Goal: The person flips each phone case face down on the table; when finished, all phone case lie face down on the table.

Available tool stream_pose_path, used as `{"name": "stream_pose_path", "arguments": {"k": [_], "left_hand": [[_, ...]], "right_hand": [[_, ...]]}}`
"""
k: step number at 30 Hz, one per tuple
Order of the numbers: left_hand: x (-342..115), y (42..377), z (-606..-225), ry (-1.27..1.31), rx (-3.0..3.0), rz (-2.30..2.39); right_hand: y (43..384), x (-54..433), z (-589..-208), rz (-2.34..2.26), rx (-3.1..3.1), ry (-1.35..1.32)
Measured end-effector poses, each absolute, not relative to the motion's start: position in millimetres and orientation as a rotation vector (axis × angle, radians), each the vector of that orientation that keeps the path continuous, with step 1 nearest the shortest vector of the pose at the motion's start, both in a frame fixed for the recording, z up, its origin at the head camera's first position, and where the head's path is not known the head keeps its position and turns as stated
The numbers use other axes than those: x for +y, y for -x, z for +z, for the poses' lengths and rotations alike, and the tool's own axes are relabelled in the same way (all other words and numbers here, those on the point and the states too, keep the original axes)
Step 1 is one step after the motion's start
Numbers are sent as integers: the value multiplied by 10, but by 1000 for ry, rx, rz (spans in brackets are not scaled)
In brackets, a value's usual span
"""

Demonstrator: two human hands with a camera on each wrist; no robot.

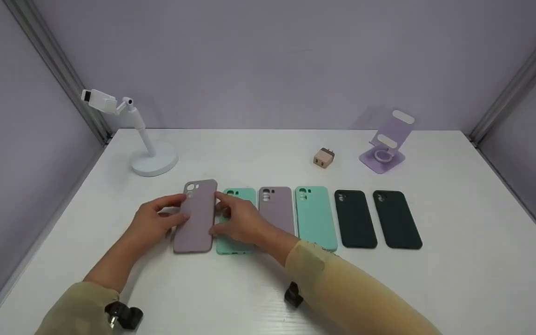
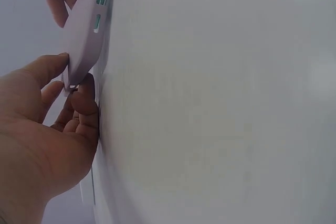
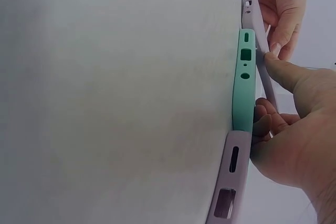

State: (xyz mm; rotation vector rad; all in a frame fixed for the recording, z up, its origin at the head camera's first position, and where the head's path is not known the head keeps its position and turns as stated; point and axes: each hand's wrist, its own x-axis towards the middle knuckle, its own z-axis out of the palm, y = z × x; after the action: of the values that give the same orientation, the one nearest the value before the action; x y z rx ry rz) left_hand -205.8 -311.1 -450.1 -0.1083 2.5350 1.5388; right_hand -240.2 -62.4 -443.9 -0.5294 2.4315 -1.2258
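Note:
A mauve phone case [image 1: 195, 223] at the left end of a row is held between both hands. My left hand [image 1: 152, 223] pinches its left edge, thumb [image 2: 50, 69] on one face and fingers curled beneath. On the opposite edge, my right hand [image 1: 242, 221] grips with thumb and fingers, partly over a mint green phone case [image 1: 235, 246]. In the right wrist view the held mauve case [image 3: 257, 22] is tilted, its right side lifted beside the mint green case [image 3: 244, 98]. A second mauve case [image 1: 276, 207] lies right of that, partly covered by my right forearm.
Further right lie another mint green case [image 1: 315, 216] and two black cases [image 1: 356, 218]. Behind the row stand a white stand [image 1: 154, 160] at left, a pink charger plug [image 1: 324, 158] and a purple phone stand [image 1: 386, 144]. Walls enclose the back and sides of the white table [image 1: 472, 232].

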Motion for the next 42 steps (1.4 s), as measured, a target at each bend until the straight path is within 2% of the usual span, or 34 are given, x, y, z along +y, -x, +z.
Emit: {"name": "stream_pose_path", "arguments": {"k": [42], "left_hand": [[-3106,2085,-4548,125,2596,1510]], "right_hand": [[2371,-640,-4459,-1073,2507,580]]}}
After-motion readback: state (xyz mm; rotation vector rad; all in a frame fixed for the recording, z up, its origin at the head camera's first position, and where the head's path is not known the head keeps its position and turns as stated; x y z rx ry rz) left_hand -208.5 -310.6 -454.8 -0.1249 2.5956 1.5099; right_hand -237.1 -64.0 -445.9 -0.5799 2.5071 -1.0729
